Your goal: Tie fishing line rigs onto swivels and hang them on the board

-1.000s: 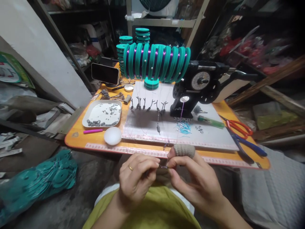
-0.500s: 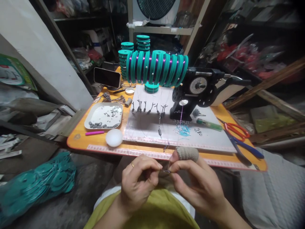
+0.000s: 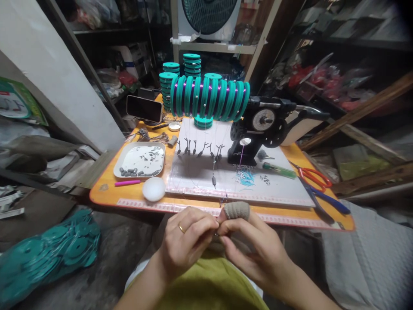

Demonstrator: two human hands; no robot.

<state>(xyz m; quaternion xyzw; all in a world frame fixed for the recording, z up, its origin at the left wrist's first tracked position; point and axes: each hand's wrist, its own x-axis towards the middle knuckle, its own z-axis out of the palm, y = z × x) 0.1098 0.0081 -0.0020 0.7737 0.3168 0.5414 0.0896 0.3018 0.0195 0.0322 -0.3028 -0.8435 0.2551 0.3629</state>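
My left hand [image 3: 189, 237], with a ring on one finger, pinches something too small to make out in front of the table edge. Fingertip to fingertip with it, my right hand [image 3: 250, 241] is also closed on a tiny thing; a grey knitted sleeve [image 3: 237, 210] covers one of its fingers. Beyond the hands, fine threads hang from a row of green spools [image 3: 209, 98] on a black winding machine [image 3: 263, 120]. Small dark grey weights [image 3: 214, 181] on the threads rest over a white board [image 3: 193, 172].
On the orange table [image 3: 105, 176] are a white tray [image 3: 118, 161] of grey pieces, a white bowl [image 3: 154, 189], a pink pen [image 3: 127, 183], a phone [image 3: 143, 109], blue pins [image 3: 245, 177], a green tube [image 3: 279, 170] and pliers [image 3: 332, 201]. Bagged green spools [image 3: 54, 249] lie lower left.
Both hands have come closer together, the right one moving left until their fingertips meet. The small dark piece seen between them earlier is now mostly hidden. The whole view has shifted slightly.
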